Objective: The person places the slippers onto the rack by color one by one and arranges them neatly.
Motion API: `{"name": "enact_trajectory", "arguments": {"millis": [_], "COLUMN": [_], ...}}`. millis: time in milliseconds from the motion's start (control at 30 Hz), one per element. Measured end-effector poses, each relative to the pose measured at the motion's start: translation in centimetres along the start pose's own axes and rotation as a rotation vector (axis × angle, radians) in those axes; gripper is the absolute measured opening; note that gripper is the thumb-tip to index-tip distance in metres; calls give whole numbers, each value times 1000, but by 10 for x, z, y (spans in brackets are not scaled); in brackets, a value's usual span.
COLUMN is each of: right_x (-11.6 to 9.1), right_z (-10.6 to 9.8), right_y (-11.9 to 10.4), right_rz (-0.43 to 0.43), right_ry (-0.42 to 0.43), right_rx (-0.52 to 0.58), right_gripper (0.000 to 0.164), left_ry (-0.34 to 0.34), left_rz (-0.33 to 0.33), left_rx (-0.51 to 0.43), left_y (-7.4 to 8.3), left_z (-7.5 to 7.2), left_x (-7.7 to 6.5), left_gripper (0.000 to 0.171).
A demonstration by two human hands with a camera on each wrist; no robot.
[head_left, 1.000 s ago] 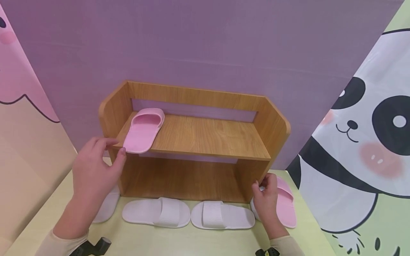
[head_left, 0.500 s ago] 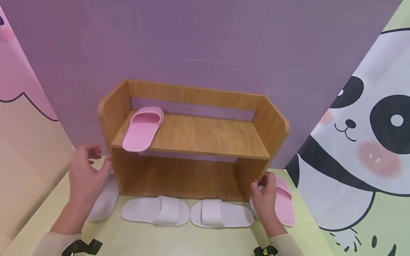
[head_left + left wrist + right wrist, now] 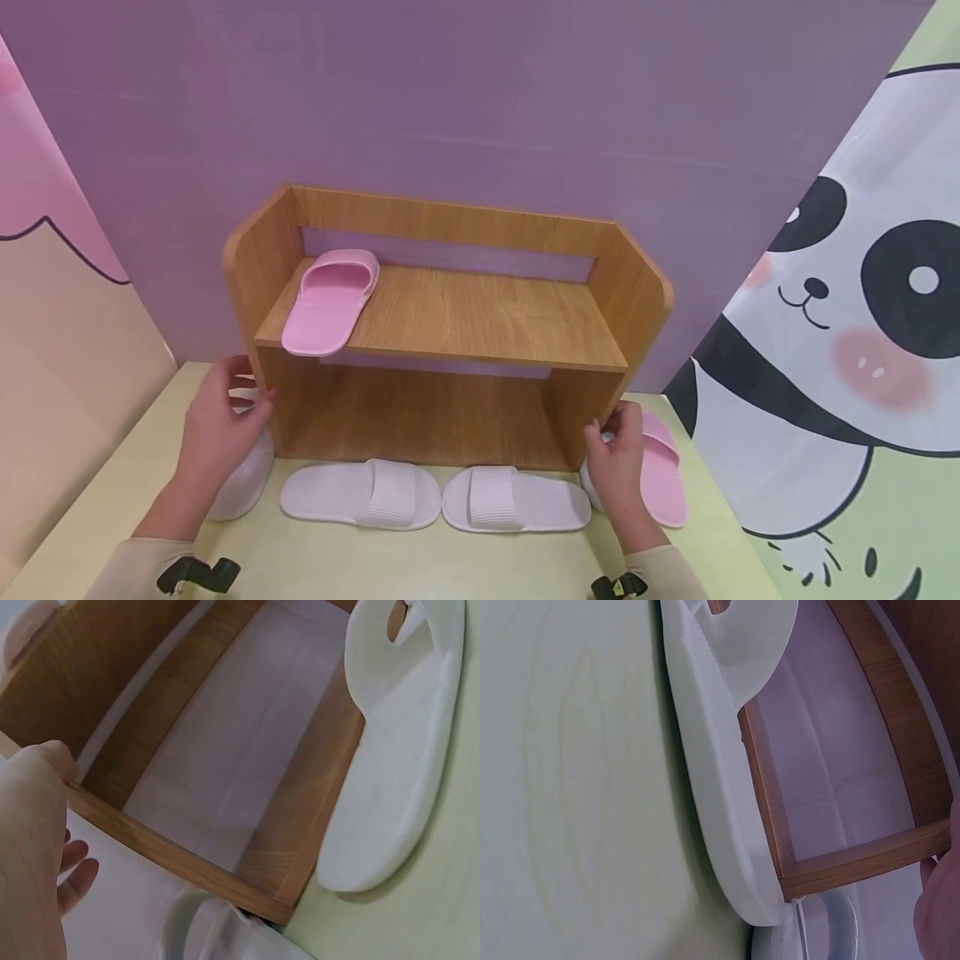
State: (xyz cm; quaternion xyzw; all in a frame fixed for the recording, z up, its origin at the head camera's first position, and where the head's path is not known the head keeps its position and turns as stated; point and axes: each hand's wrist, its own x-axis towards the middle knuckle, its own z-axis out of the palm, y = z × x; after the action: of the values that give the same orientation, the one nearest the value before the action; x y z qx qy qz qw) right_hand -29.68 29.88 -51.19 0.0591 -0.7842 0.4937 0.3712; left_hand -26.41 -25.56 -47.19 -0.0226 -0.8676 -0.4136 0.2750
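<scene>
A two-tier wooden shoe rack (image 3: 480, 321) stands against the purple backdrop. One pink slipper (image 3: 322, 321) lies at the left end of its upper shelf, toe toward the back. My left hand (image 3: 223, 421) is at the rack's left side panel, the thumb (image 3: 56, 759) over its front edge and the other fingers along the outside. With thumb and fingers, my right hand (image 3: 621, 458) pinches the front edge of the right side panel. The lower shelf holds nothing. Two white slippers (image 3: 322, 493) lie end to end before the rack.
Left of the rack, partly behind my left hand, lies another white slipper (image 3: 243, 487). On the right are a second pink slipper (image 3: 663, 479) and a white one (image 3: 587, 483) mostly hidden by my right hand. A panda-printed panel (image 3: 810, 375) borders the table's right side.
My left hand has left the pink slipper's front end, moved down and outward, then come in to the left side panel. The right hand stays at its panel.
</scene>
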Motion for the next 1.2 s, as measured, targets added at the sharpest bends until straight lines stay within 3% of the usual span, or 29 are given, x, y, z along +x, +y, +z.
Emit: {"name": "enact_trajectory", "arguments": {"millis": [200,533,733,1000,1200], "right_x": [0,1,-2,-5,-13], "right_z": [1,-1,-9,-24,-33], "right_y": [0,0,-4,-4,-2], "right_rz": [-24,-6,-10,48,2], "right_ry": [7,-4,-44,-142,-198], "right_rx": [17,8,-30,-144,-169], "right_gripper": [24,25,24,30,35], "left_ry": [-13,51,52,85,123], "left_rz": [24,77,80,160,202], "left_rx": [-26,-28,26,72,83], "left_y": [-2,-1,-2,-2,-3], "left_z": [3,11,12,16,15], "left_x": [-5,-10,-14,-16,-13], "left_gripper": [65,62,57,54,53]}}
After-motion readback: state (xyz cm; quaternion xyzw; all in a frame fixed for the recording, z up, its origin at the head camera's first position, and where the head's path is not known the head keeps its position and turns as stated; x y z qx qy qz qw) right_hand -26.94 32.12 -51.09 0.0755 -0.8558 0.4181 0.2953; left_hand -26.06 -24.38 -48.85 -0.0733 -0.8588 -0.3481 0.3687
